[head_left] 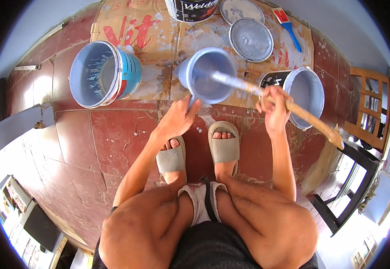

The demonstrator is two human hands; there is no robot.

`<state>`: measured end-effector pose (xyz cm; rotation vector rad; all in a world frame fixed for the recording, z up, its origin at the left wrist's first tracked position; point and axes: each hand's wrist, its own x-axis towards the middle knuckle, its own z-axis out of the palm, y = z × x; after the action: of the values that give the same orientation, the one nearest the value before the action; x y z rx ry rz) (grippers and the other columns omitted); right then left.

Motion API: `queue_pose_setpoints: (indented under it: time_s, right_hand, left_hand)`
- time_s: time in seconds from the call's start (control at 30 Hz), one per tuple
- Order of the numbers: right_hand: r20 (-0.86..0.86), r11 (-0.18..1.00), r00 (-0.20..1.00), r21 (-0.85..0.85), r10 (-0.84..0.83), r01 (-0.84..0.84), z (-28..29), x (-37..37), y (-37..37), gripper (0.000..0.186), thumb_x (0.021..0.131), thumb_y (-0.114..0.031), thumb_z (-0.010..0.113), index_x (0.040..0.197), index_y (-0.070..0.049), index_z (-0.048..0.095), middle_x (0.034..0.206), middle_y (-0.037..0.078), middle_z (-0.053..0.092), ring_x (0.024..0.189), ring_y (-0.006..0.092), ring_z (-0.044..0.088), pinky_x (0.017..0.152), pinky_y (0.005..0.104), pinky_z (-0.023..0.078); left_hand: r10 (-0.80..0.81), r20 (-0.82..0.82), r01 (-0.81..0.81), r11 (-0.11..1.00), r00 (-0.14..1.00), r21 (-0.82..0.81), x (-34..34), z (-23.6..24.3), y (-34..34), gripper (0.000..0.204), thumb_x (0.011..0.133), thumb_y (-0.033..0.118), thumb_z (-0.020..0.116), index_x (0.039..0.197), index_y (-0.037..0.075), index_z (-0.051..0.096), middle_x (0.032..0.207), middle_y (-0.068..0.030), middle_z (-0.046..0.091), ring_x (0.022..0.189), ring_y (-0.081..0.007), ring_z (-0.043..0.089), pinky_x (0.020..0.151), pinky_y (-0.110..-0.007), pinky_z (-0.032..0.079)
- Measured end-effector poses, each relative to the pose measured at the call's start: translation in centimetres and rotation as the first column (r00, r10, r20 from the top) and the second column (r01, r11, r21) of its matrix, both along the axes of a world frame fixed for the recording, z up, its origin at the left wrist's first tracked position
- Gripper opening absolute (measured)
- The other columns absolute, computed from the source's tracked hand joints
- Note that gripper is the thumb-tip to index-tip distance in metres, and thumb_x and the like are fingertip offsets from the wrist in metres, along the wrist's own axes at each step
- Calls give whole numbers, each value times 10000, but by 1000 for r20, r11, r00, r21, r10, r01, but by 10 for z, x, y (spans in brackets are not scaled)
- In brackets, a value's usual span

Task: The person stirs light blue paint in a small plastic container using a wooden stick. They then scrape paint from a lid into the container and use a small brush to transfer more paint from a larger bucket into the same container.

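Note:
My left hand [179, 116] grips the handle of a light blue cup-like container [221, 56] on the cardboard [159, 36]. My right hand [274, 105] is closed around a long wooden stick [313, 119], whose paint-coated end reaches into that container. A turquoise bucket [127, 76] with pale paint inside sits to the left. To the right, partly behind the stick, stands a black-labelled bucket [306, 94] with bluish paint on its inner wall. Two round lids [251, 39] lie at the back beside a blue-handled brush [292, 33], near another black bucket [190, 9].
My sandalled feet [222, 148] rest on red floor tiles [123, 148]. A wooden rack-like piece [367, 107] and a black frame [347, 188] stand along the right. A painted beam [17, 121] juts in at the left, with dark furniture [38, 224] at lower left.

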<state>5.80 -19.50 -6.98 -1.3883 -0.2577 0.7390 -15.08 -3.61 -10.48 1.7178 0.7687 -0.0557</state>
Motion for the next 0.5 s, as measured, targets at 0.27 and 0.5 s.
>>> queue_pose_setpoints:
  time_s: [0.27, 0.5]
  right_hand:
    - [52, 982, 980, -20, 191, -190, 2, -14, -7, 284, 938, -170, 533, 730, 17, 578, 510, -47, 355, 441, 43, 312, 418, 239, 320]
    - [106, 981, 978, -86, 180, -172, 10, 2, -6, 262, 938, -136, 538, 728, 14, 585, 521, -51, 373, 429, 35, 284, 403, 209, 292]
  left_hand:
    - [46, 18, -42, 986, 999, -160, -4, -6, 8, 413, 1029, 360, 419, 862, -6, 512, 514, -36, 466, 383, -120, 450, 397, -294, 356]
    - [27, -3, -27, 978, 1000, -207, -6, -4, 15, 431, 1031, 381, 402, 875, -5, 514, 516, -31, 459, 382, -122, 451, 391, -284, 353]
